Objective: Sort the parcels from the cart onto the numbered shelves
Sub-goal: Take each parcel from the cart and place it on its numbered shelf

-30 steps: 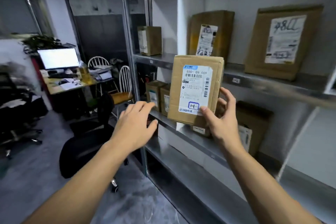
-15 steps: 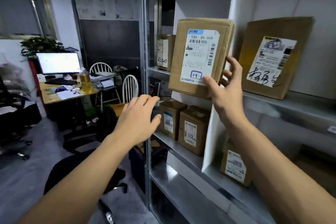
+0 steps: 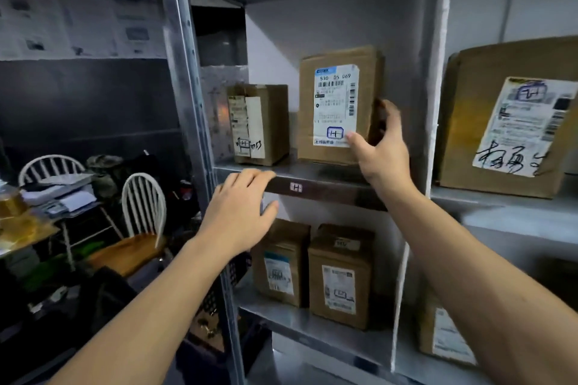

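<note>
On H shelf (image 3: 328, 191), H-stamped parcel (image 3: 336, 103)

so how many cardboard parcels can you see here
6. Upper shelf: small parcel and labelled parcel, gripped by the right hand. Shelf below: left parcel, right parcel. Right bay: large parcel, low parcel. More may be hidden.

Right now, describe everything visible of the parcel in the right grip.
The parcel is a brown cardboard box standing upright on the shelf, right of a smaller box and not touching it. Its white label faces out: 530 D5 069, barcodes, a blue boxed mark. The right grip holds its lower right corner, thumb on the label.
</note>
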The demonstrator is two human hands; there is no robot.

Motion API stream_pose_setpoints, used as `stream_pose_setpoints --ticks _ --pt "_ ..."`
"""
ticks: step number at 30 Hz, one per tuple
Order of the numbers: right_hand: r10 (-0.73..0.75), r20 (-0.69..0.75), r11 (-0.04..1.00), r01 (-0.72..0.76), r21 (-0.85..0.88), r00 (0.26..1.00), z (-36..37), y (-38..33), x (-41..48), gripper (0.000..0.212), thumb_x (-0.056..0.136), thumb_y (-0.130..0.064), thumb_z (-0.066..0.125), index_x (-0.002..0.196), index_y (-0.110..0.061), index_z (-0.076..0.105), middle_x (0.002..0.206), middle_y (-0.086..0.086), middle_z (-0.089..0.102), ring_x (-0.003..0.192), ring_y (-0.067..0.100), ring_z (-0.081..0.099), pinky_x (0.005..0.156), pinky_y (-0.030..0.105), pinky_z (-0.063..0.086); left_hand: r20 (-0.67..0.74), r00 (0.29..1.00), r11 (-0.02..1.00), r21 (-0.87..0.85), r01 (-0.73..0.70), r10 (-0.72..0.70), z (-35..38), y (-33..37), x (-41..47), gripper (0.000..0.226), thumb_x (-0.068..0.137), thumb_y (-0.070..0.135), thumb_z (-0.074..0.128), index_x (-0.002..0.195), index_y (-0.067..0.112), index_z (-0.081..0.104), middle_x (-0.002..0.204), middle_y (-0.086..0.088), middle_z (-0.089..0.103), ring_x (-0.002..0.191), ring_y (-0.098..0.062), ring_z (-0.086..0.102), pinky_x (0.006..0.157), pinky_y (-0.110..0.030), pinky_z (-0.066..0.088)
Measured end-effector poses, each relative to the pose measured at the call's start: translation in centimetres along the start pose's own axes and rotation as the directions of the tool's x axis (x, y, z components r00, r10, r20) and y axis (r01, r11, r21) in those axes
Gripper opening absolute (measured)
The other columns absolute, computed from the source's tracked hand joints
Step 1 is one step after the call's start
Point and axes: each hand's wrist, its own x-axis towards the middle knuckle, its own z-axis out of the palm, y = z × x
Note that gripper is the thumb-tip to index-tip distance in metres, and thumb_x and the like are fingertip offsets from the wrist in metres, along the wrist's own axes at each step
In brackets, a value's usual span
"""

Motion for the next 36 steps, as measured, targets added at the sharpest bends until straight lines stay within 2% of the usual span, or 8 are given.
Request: stream_pose_setpoints --ticks 5,8,17,23,28,31,33,36 --pt "0.046 0.000 0.989 -0.046 -0.139 0.999 0.3 1.1 1.3 0.070 0.092 -0.031 0.070 0.141 -0.048 0.024 0.142 -0.006 0.052 0.127 0.018 0.052 0.103 0.043 0.049 -0.020 0.997 0.989 -0.133 -0.071 0.069 1.1 -1.6 2.1 0.054 0.092 0.043 0.050 0.142 0.028 0.039 0.140 0.005 0.045 0.129 -0.018 0.038 0.106 -0.042 0.037" --pt "-0.004 -0.001 0.974 0.004 -0.227 1.000 0.4 1.0 1.3 0.071 0.094 -0.022 0.067 0.143 -0.046 0.022 0.142 -0.007 0.051 0.122 0.015 0.052 0.103 0.044 0.050 -0.034 0.995 0.978 -0.184 -0.102 0.097 1.4 -1.9 3.0 0.054 0.093 0.044 0.049 0.143 0.028 0.037 0.142 0.007 0.043 0.130 -0.015 0.037 0.108 -0.041 0.036" --pt "0.140 -0.006 0.941 -0.135 -0.310 0.990 0.7 1.1 1.4 0.083 0.095 -0.021 0.066 0.145 -0.053 0.009 0.139 0.000 0.056 0.112 0.023 0.064 0.082 0.041 0.060 -0.061 0.992 0.945 -0.303 -0.126 0.112 2.4 -1.8 3.5 0.053 0.093 0.044 0.050 0.142 0.028 0.038 0.140 0.008 0.043 0.129 -0.012 0.036 0.108 -0.039 0.035" --pt "0.173 -0.014 0.934 -0.168 -0.314 0.985 0.8 0.7 1.0 0.081 0.094 -0.022 0.067 0.147 -0.048 0.010 0.140 0.002 0.055 0.115 0.024 0.062 0.086 0.046 0.060 -0.050 0.994 0.934 -0.341 -0.108 0.096 3.2 -0.4 2.5 0.053 0.092 0.046 0.049 0.141 0.030 0.039 0.139 0.009 0.044 0.129 -0.012 0.037 0.106 -0.037 0.036" --pt "0.020 -0.034 0.927 -0.032 -0.375 0.999 -0.1 -0.2 -1.8 0.076 0.094 -0.030 0.067 0.151 -0.038 0.018 0.140 0.007 0.054 0.119 0.020 0.059 0.092 0.037 0.051 -0.053 0.995 0.935 -0.339 -0.101 0.088 2.9 1.1 0.9 0.054 0.091 0.045 0.051 0.140 0.028 0.041 0.137 0.008 0.046 0.126 -0.015 0.040 0.105 -0.037 0.037" --pt "-0.096 0.038 0.880 0.103 -0.463 0.995 -1.8 -0.4 -4.8 0.062 0.095 -0.033 0.064 0.148 -0.036 0.030 0.147 0.004 0.042 0.128 0.016 0.047 0.103 0.042 0.046 -0.062 0.996 0.940 -0.329 -0.086 0.069 2.8 2.1 -0.2 0.053 0.091 0.045 0.053 0.140 0.028 0.042 0.137 0.008 0.046 0.125 -0.014 0.041 0.102 -0.034 0.036" --pt "-0.227 0.144 0.778 0.269 -0.567 0.963 -3.9 -0.4 -7.2 0.048 0.096 -0.033 0.061 0.141 -0.026 0.046 0.144 0.003 0.044 0.131 0.021 0.046 0.103 0.041 0.048 -0.049 0.996 0.940 -0.331 -0.081 0.069 2.9 3.4 -1.2 0.053 0.091 0.044 0.053 0.139 0.027 0.043 0.137 0.008 0.047 0.125 -0.015 0.042 0.104 -0.036 0.038" --pt "-0.327 0.267 0.573 0.415 -0.707 0.907 -8.4 -0.2 -10.4 0.030 0.096 -0.032 0.056 0.121 -0.015 0.062 0.128 0.009 0.056 0.112 0.031 0.058 0.080 0.042 0.055 -0.035 0.994 0.939 -0.325 -0.110 0.104 3.2 7.1 -2.6 0.053 0.090 0.045 0.054 0.140 0.029 0.040 0.137 0.007 0.047 0.125 -0.015 0.043 0.104 -0.038 0.039"
